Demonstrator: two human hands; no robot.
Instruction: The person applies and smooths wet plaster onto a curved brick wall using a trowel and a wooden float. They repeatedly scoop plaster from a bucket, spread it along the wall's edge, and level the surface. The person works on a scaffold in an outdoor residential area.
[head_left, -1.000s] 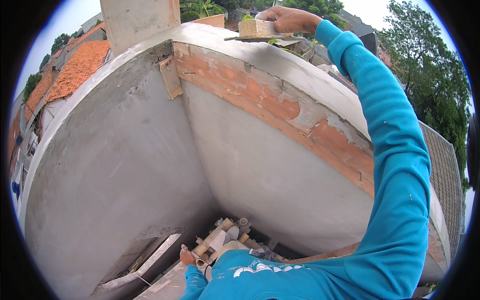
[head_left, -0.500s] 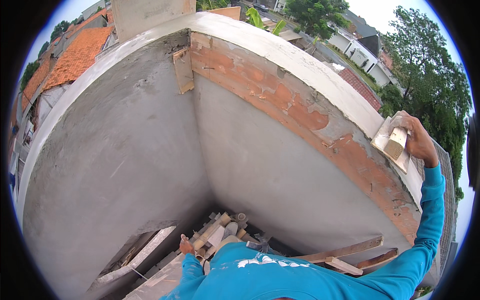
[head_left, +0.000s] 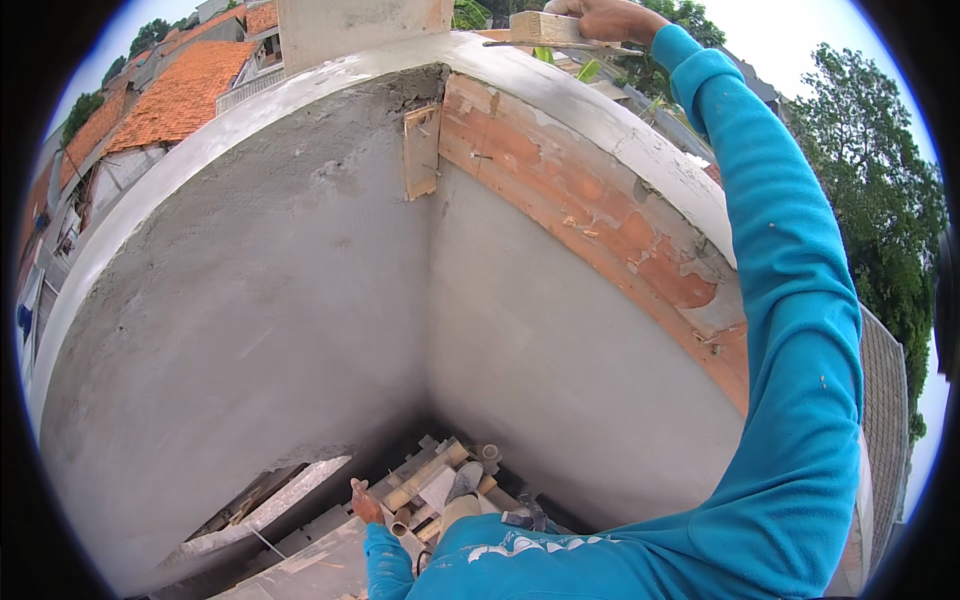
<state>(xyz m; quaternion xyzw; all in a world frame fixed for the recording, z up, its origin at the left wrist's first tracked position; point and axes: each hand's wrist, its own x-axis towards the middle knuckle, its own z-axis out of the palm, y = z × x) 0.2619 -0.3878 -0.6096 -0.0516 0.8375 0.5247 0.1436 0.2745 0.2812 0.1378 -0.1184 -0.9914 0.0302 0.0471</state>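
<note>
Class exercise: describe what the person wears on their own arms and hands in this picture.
Both arms are in long bright turquoise-blue sleeves ending at the wrists. The right hand and left hand are bare, with no gloves. The same blue top carries a white printed marking low in the view.

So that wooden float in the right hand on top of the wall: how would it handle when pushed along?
The wooden float looks stiff: thick block, thin flat blade beneath. Probably light, since the right hand alone holds it at full reach. It may drag on the wall top, which looks gritty with grey mortar.
</note>
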